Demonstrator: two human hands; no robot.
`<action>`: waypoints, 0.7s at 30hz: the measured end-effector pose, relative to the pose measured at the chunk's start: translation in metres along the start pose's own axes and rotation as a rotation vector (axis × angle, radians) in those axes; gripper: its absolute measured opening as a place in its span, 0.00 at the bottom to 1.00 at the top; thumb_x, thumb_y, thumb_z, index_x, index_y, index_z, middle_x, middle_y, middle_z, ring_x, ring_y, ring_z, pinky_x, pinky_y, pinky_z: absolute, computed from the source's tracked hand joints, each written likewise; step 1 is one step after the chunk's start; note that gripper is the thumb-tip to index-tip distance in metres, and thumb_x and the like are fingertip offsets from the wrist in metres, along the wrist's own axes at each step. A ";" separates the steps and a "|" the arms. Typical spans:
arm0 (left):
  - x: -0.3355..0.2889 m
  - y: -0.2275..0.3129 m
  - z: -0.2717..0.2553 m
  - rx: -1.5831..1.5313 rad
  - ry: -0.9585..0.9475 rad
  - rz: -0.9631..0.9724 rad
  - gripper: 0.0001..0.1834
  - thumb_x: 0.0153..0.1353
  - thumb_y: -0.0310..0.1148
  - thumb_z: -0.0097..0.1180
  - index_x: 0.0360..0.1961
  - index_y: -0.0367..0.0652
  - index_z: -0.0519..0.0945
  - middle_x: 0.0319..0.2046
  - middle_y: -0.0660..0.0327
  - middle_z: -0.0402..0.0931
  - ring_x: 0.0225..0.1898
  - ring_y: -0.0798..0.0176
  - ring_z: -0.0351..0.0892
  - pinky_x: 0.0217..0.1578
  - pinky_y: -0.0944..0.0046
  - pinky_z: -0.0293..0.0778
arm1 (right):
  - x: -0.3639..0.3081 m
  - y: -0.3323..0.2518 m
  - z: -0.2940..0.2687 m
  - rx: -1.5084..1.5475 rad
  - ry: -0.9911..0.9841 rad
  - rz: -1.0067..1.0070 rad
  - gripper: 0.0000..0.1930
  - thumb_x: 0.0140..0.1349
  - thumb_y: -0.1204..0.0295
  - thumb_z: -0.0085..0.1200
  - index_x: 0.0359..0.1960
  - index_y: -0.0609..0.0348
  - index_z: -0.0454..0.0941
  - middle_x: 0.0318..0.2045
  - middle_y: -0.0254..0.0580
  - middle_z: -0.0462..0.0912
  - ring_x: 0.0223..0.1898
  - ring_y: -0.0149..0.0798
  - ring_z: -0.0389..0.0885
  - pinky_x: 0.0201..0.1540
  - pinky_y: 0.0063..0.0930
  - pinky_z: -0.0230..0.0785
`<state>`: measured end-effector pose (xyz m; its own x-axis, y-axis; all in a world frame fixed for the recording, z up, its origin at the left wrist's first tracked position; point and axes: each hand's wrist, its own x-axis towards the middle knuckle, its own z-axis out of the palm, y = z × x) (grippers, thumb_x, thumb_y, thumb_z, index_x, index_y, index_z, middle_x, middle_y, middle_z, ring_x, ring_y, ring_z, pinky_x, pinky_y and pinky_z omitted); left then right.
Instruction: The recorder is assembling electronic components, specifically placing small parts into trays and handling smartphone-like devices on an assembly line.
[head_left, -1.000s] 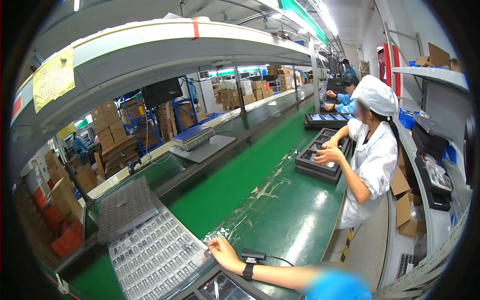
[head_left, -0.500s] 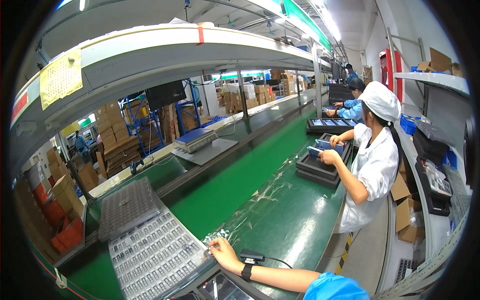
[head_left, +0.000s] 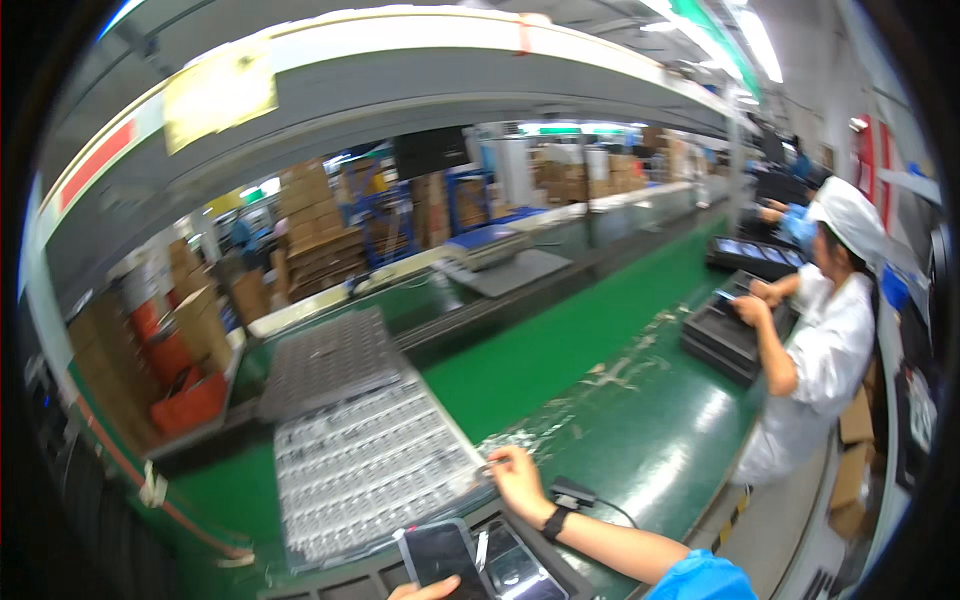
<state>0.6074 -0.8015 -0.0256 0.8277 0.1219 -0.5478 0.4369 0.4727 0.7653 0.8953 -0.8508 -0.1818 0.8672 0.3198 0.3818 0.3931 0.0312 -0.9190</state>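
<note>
My left hand (head_left: pixel 428 590) shows at the lower edge, its thumb across the front of a dark-screened smartphone (head_left: pixel 440 553); its other fingers are hidden. A second phone (head_left: pixel 520 566) lies beside it in a black foam tray (head_left: pixel 375 583). My right hand (head_left: pixel 520 486), with a black band on the wrist, is at the right edge of a parts tray (head_left: pixel 375 462). Its fingertips are drawn together; blur hides what they hold. Rows of small pieces fill that tray. An upturned-looking clear grey tray (head_left: pixel 330 362) overlaps its far end.
A small black device (head_left: pixel 574 492) with a cable sits right of my wrist. Plastic scraps (head_left: pixel 520 437) litter the green bench. At right, a co-worker in a white cap (head_left: pixel 850 222) handles a phone over black trays (head_left: pixel 722 340). A scale (head_left: pixel 485 247) stands across the belt.
The view has swung left, so the scene sits further right. My left hand has come into view with a phone. My right hand stays by the parts tray's edge.
</note>
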 end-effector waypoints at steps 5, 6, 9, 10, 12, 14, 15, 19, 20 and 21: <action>0.055 -0.019 0.013 -0.330 -0.109 0.031 0.14 0.64 0.37 0.58 0.45 0.39 0.81 0.41 0.57 0.84 0.42 0.61 0.83 0.47 0.62 0.77 | -0.002 0.005 0.003 0.185 -0.018 0.083 0.09 0.58 0.82 0.48 0.39 0.57 0.75 0.30 0.32 0.76 0.29 0.25 0.73 0.34 0.20 0.69; 0.058 -0.017 0.016 -0.345 -0.096 0.006 0.14 0.63 0.38 0.59 0.44 0.39 0.81 0.41 0.57 0.84 0.42 0.61 0.83 0.46 0.62 0.78 | -0.004 -0.009 -0.002 0.220 -0.019 0.119 0.08 0.59 0.82 0.48 0.39 0.58 0.75 0.30 0.33 0.76 0.29 0.25 0.73 0.34 0.20 0.70; 0.066 -0.016 0.023 -0.411 -0.088 -0.002 0.15 0.61 0.40 0.61 0.43 0.40 0.81 0.38 0.58 0.83 0.40 0.61 0.83 0.44 0.61 0.79 | 0.000 0.004 -0.002 0.277 -0.001 0.101 0.09 0.59 0.82 0.48 0.39 0.58 0.74 0.30 0.33 0.75 0.28 0.25 0.73 0.33 0.19 0.69; 0.065 -0.015 0.028 -0.434 -0.093 0.008 0.15 0.61 0.40 0.62 0.42 0.40 0.81 0.36 0.59 0.83 0.38 0.61 0.83 0.43 0.61 0.80 | 0.001 0.008 -0.004 0.268 -0.010 0.105 0.09 0.58 0.83 0.48 0.39 0.58 0.74 0.31 0.33 0.76 0.28 0.26 0.74 0.33 0.20 0.69; 0.061 -0.012 0.034 -0.432 -0.102 0.001 0.14 0.61 0.38 0.62 0.42 0.40 0.81 0.38 0.59 0.84 0.37 0.61 0.84 0.42 0.63 0.81 | 0.003 0.017 -0.002 0.286 -0.012 0.088 0.10 0.57 0.84 0.47 0.38 0.58 0.74 0.30 0.32 0.76 0.27 0.26 0.74 0.31 0.20 0.68; 0.055 -0.005 0.040 -0.393 -0.150 0.006 0.13 0.61 0.36 0.62 0.43 0.39 0.81 0.38 0.58 0.84 0.37 0.63 0.84 0.41 0.64 0.81 | 0.006 0.020 -0.005 0.273 -0.042 0.125 0.09 0.56 0.83 0.48 0.37 0.58 0.74 0.29 0.32 0.75 0.27 0.26 0.73 0.32 0.19 0.67; 0.059 -0.009 0.043 -0.406 -0.147 0.024 0.14 0.60 0.35 0.63 0.44 0.38 0.82 0.37 0.59 0.84 0.37 0.64 0.84 0.41 0.66 0.81 | 0.008 0.020 -0.007 0.284 -0.070 0.143 0.09 0.56 0.82 0.49 0.37 0.58 0.74 0.29 0.32 0.76 0.28 0.26 0.73 0.32 0.19 0.67; 0.068 -0.023 0.056 -0.242 -0.049 0.124 0.13 0.59 0.35 0.64 0.40 0.36 0.83 0.36 0.60 0.84 0.35 0.66 0.83 0.37 0.69 0.78 | 0.011 0.022 -0.006 0.271 -0.083 0.147 0.09 0.54 0.83 0.48 0.36 0.59 0.75 0.29 0.33 0.76 0.26 0.26 0.73 0.31 0.21 0.67; 0.067 -0.023 0.052 -0.170 -0.051 0.151 0.14 0.59 0.35 0.64 0.40 0.35 0.83 0.35 0.59 0.84 0.34 0.67 0.83 0.37 0.69 0.78 | 0.012 0.022 -0.006 0.294 -0.078 0.150 0.09 0.55 0.84 0.47 0.36 0.59 0.74 0.28 0.33 0.76 0.26 0.25 0.73 0.31 0.20 0.67; 0.066 -0.024 0.046 -0.098 -0.052 0.178 0.14 0.59 0.35 0.65 0.40 0.34 0.83 0.34 0.59 0.84 0.33 0.68 0.82 0.36 0.70 0.78 | 0.011 0.016 -0.004 0.282 -0.077 0.145 0.09 0.55 0.84 0.47 0.36 0.59 0.74 0.27 0.33 0.76 0.26 0.25 0.73 0.31 0.20 0.67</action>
<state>0.6677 -0.8450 -0.0640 0.9070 0.1676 -0.3865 0.2473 0.5309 0.8105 0.9124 -0.8507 -0.1917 0.8782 0.4100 0.2465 0.1579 0.2378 -0.9584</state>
